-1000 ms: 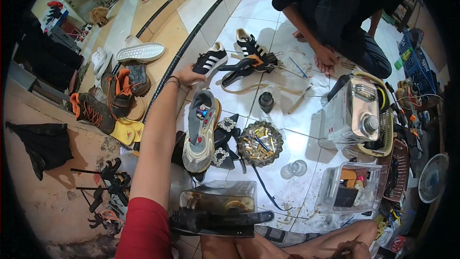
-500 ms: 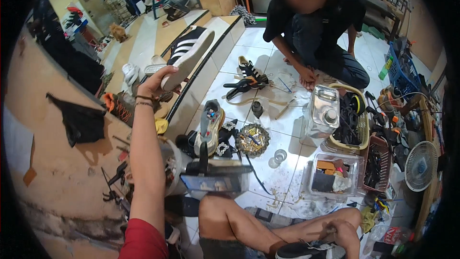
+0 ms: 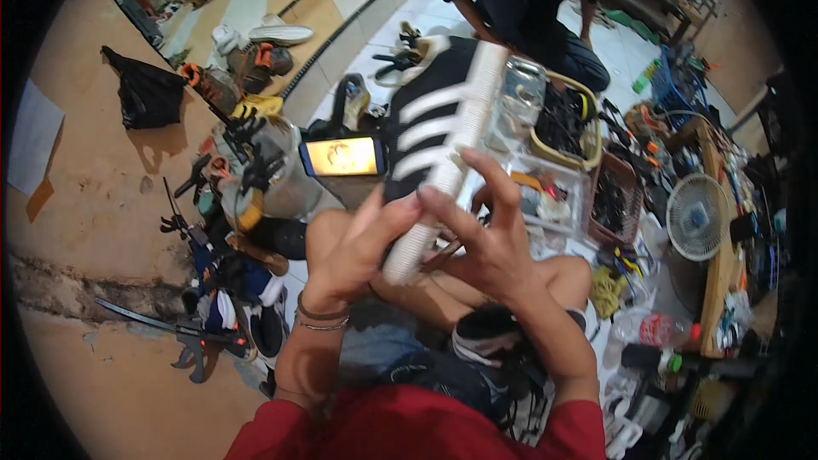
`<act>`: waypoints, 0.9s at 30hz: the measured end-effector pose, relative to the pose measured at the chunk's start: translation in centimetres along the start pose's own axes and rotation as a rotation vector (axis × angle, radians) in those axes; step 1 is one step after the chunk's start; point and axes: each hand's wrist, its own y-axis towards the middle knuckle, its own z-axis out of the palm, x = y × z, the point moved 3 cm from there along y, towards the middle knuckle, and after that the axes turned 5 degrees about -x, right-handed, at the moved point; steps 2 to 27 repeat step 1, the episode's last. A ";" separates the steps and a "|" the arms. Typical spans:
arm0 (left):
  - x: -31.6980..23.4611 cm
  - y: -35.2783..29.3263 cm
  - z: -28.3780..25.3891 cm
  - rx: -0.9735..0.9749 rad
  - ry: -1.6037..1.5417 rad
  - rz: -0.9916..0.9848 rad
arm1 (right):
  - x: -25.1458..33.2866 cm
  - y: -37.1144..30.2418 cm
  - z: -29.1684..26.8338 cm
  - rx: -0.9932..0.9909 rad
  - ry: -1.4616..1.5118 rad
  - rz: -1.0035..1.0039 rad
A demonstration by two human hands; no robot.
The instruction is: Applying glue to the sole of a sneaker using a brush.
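A black sneaker (image 3: 434, 132) with white side stripes and a pale ribbed sole is held up in front of me, its side toward me. My left hand (image 3: 362, 243) grips its lower end, thumb over the edge. On the sole's right side lies my right hand (image 3: 494, 234), its thumb and index finger against the sole edge and its other fingers partly behind. Another dark and white shoe (image 3: 486, 336) rests in my lap below. Behind the held sneaker stands a phone (image 3: 343, 158) with a lit screen.
A person in dark clothes (image 3: 520, 8) squats across from me. To the right are a yellow basket (image 3: 588, 158), a clear plastic box (image 3: 545, 226), a brown basket (image 3: 635, 230) and a fan (image 3: 697, 217). A cluttered bucket (image 3: 294, 179) stands left, near the tiled step (image 3: 341, 60).
The sneaker has come from above the step at far left to in front of me. My right hand has risen from my lap onto it. The view has tilted downward.
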 end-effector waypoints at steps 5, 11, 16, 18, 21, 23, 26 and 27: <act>0.7 -1.1 0.7 0.009 -0.009 -0.015 | 0.2 -0.8 -0.4 -0.061 0.017 -0.039; 0.7 -1.1 0.7 0.009 -0.009 -0.015 | 0.2 -0.8 -0.4 -0.061 0.017 -0.039; 0.7 -1.1 0.7 0.009 -0.009 -0.015 | 0.2 -0.8 -0.4 -0.061 0.017 -0.039; 0.7 -1.1 0.7 0.009 -0.009 -0.015 | 0.2 -0.8 -0.4 -0.061 0.017 -0.039; 0.7 -1.1 0.7 0.009 -0.009 -0.015 | 0.2 -0.8 -0.4 -0.061 0.017 -0.039; 0.7 -1.1 0.7 0.009 -0.009 -0.015 | 0.2 -0.8 -0.4 -0.061 0.017 -0.039; 0.7 -1.1 0.7 0.009 -0.009 -0.015 | 0.2 -0.8 -0.4 -0.061 0.017 -0.039; 0.7 -1.1 0.7 0.009 -0.009 -0.015 | 0.2 -0.8 -0.4 -0.061 0.017 -0.039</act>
